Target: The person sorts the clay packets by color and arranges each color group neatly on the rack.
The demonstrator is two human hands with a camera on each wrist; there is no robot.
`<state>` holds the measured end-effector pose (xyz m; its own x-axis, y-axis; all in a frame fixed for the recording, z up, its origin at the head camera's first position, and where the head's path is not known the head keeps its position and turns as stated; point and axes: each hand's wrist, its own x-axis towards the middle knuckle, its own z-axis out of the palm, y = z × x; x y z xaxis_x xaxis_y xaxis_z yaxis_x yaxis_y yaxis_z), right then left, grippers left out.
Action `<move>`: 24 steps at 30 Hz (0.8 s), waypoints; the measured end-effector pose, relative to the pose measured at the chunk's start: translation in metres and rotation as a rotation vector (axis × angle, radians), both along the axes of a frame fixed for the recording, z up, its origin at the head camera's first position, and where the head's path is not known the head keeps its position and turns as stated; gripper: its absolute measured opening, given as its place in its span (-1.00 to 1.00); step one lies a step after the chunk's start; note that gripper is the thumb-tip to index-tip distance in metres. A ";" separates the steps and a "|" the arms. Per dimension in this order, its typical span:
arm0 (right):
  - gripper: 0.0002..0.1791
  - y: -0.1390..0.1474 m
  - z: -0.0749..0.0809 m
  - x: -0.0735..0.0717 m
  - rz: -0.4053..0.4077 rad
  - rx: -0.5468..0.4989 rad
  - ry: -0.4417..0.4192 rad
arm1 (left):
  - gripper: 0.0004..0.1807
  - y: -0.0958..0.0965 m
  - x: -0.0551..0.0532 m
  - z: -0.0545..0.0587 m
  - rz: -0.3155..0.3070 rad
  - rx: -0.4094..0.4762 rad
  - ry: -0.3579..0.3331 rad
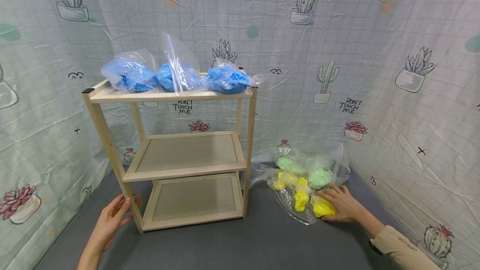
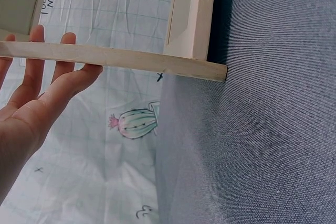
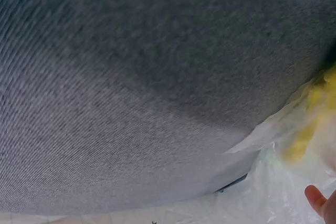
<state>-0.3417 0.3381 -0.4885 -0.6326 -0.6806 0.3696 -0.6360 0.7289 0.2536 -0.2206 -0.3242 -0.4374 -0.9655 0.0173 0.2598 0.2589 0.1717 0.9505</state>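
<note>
At the rack's left front leg is my left hand [image 1: 111,218], its thumb in front of the wooden leg [image 2: 131,59] and other fingers reaching behind it. The leg belongs to a three-tier wooden rack [image 1: 183,175]. On the right, my right hand [image 1: 343,204] rests with spread fingers at a clear plastic bag of yellow material [image 1: 323,207]. Only a fingertip [image 3: 315,199] shows in the right wrist view, beside blurred yellow and clear plastic. More yellow bags [image 1: 301,195] lie to its left, with pale green bags [image 1: 320,177] behind them.
Three clear bags with blue contents [image 1: 227,79] sit along the rack's top shelf [image 1: 168,96]. A dark grey cloth [image 1: 270,241] covers the table. Cactus-print curtains [image 1: 300,107] stand behind and on both sides.
</note>
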 end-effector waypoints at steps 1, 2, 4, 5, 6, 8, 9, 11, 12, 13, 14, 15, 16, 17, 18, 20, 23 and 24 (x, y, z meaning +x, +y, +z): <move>-0.19 -0.001 0.000 0.000 0.005 0.000 0.003 | -0.67 0.000 0.000 0.000 0.003 -0.004 -0.003; -0.20 -0.002 0.000 0.001 0.008 0.002 0.009 | -0.67 0.000 -0.001 0.001 0.005 -0.008 -0.005; -0.23 -0.003 0.001 0.001 0.020 0.006 0.020 | -0.66 0.000 -0.001 0.001 0.010 -0.014 -0.010; -0.25 -0.004 0.001 0.001 0.026 0.009 0.026 | -0.66 0.000 -0.001 0.001 0.012 -0.016 -0.012; -0.27 -0.004 0.002 0.001 0.033 0.013 0.033 | -0.65 0.000 -0.001 0.002 0.013 -0.018 -0.014; -0.31 -0.006 0.002 0.001 0.049 0.020 0.044 | -0.65 0.000 -0.002 0.002 0.016 -0.019 -0.017; -0.33 -0.007 0.002 0.001 0.058 0.024 0.051 | -0.65 0.000 -0.002 0.002 0.018 -0.021 -0.019; -0.39 -0.008 0.002 0.002 0.081 0.030 0.065 | -0.67 0.000 -0.002 0.002 0.017 -0.019 -0.021; -0.42 -0.008 0.001 0.002 0.091 0.030 0.073 | -0.67 0.000 -0.002 0.002 0.015 -0.018 -0.022; -0.45 -0.009 0.001 0.002 0.101 0.030 0.081 | -0.68 0.000 -0.002 0.002 0.014 -0.017 -0.023; -0.47 -0.009 0.001 0.003 0.108 0.030 0.091 | -0.69 0.000 -0.003 0.003 0.010 -0.019 -0.024; -0.48 -0.009 0.001 0.003 0.112 0.031 0.098 | -0.69 0.001 -0.003 0.003 0.010 -0.019 -0.026; -0.49 -0.009 0.001 0.004 0.116 0.032 0.106 | -0.69 0.001 -0.003 0.003 0.008 -0.018 -0.027; -0.50 -0.009 0.002 0.005 0.114 0.033 0.115 | -0.69 0.001 -0.003 0.003 0.010 -0.018 -0.029; -0.51 -0.009 0.002 0.006 0.112 0.034 0.125 | -0.69 0.001 -0.003 0.003 0.011 -0.021 -0.032; -0.51 -0.009 0.004 0.008 0.103 0.039 0.143 | -0.68 0.001 -0.003 0.003 0.014 -0.026 -0.037; -0.50 -0.009 0.007 0.013 0.093 0.040 0.166 | -0.68 0.000 -0.002 0.002 0.011 -0.013 -0.035; -0.50 -0.009 0.009 0.014 0.090 0.042 0.171 | -0.68 0.000 -0.002 0.002 0.008 -0.009 -0.033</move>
